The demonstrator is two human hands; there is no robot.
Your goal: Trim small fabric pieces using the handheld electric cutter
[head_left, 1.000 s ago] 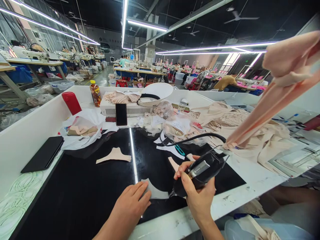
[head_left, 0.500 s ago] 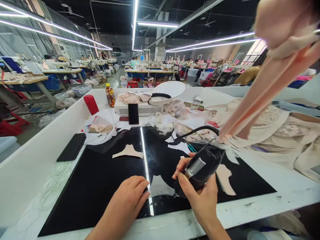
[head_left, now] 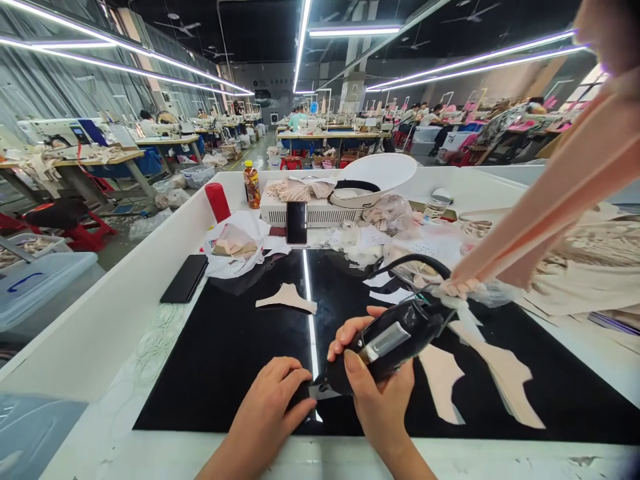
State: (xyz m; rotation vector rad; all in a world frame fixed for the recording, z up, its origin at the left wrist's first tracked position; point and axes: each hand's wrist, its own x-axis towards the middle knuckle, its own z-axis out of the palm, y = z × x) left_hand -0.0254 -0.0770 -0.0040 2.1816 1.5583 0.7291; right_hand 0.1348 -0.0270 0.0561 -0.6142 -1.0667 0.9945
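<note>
My right hand [head_left: 377, 383] is wrapped round a black handheld machine [head_left: 400, 333] with a silver plate, tilted down to the left over the black glossy sheet [head_left: 220, 360]. A peach fabric strip [head_left: 540, 213] is tied near its back end, beside a black cable [head_left: 415, 260]. My left hand [head_left: 277, 400] rests on the sheet just left of the machine's tip, fingers bent together; what lies beneath them is hidden. Between the hands, a small part of a grey piece [head_left: 327, 394] shows. Beige cut pieces lie behind my left hand [head_left: 287, 298] and right of the machine [head_left: 443, 380].
A phone [head_left: 297, 222] leans against a white box [head_left: 320, 215] at the back. Nearby are a bottle [head_left: 251, 185], a white visor [head_left: 385, 175] and a plastic bag [head_left: 240, 233]. A black flat case [head_left: 185, 279] lies at the left; beige fabric [head_left: 580, 280] piles up at the right.
The view has turned left. The machine has moved left across the grey piece, closer to my left hand, and now covers most of it. More beige pieces show on the right.
</note>
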